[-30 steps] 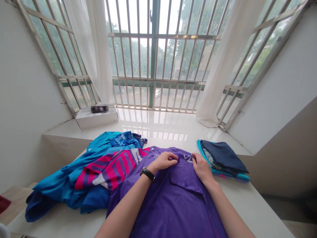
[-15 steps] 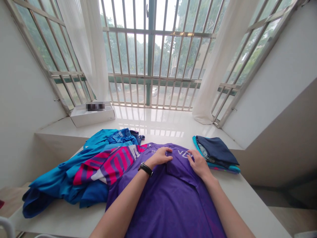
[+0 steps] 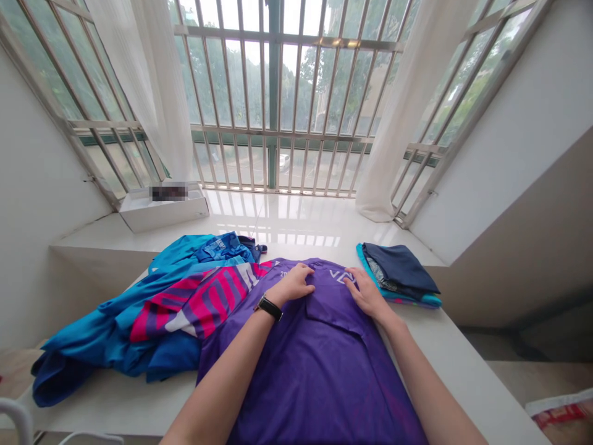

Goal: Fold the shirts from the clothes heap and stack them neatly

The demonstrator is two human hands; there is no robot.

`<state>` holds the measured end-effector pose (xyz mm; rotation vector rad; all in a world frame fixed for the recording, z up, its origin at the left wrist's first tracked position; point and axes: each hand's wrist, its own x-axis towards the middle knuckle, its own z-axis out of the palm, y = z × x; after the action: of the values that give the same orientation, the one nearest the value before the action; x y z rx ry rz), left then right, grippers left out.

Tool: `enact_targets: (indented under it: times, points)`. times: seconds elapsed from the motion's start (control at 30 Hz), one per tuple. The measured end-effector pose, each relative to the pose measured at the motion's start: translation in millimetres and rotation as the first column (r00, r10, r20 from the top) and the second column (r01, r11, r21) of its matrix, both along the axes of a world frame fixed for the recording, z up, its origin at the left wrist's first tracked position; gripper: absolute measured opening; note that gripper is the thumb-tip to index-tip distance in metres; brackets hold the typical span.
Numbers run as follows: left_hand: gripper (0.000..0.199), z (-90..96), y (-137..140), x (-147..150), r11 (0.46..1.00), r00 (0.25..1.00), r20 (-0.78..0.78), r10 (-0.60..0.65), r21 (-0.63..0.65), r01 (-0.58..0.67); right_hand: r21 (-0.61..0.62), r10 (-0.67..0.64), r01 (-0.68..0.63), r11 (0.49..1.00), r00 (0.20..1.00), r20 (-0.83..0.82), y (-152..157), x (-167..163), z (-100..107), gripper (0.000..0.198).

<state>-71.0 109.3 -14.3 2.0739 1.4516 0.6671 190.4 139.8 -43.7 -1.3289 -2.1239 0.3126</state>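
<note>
A purple sports shirt [image 3: 301, 364] lies spread out in front of me, its collar end pointing at the window. One sleeve, striped pink, purple and white [image 3: 204, 303], stretches to the left over a heap of blue clothes [image 3: 120, 327]. My left hand [image 3: 293, 283], with a black watch [image 3: 269, 306] on the wrist, rests near the collar, partly covering some white print. Its thumb stands apart from the fingers. On the right shoulder, beside a white logo [image 3: 341, 276], my right hand [image 3: 367, 293] touches the fabric with fingers outstretched. A crease runs across the shirt below both hands.
Folded clothes [image 3: 401, 272], dark navy on top, are stacked at the right of the white surface [image 3: 454, 364]. A white box [image 3: 164, 212] stands on the sill at the back left. White curtains [image 3: 389, 154] and a barred window close off the far side.
The view has shifted slightly, so the scene sits a little further left and up. Both hands stay near the collar, and my left hand covers more of the white print.
</note>
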Motion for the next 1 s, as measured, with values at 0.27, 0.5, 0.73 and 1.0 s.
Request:
enact_targets:
  times: [0.27, 0.5, 0.73, 1.0]
  points:
    - [0.033, 10.0, -20, 35, 0.968, 0.979, -0.194, 0.063, 0.250, -0.013, 0.015, -0.021, 0.024, 1.000, 0.988, -0.156, -6, 4, 25, 0.042]
    - [0.058, -17.4, -29, 54, 0.959, 0.927, -0.367, -0.075, 0.228, 0.168, -0.018, 0.022, -0.018, 1.000, 0.972, 0.235, -16, -10, 1, 0.051]
    - [0.064, -21.6, -29, 51, 0.954, 0.898, -0.438, -0.050, 0.244, 0.172, -0.134, -0.045, 0.130, 0.983, 0.863, 0.503, -19, -16, -10, 0.067]
    - [0.077, -22.5, -28, 52, 0.961, 0.903, -0.425, -0.065, 0.216, 0.171, -0.113, -0.033, 0.100, 0.989, 0.872, 0.488, -13, -9, -7, 0.069]
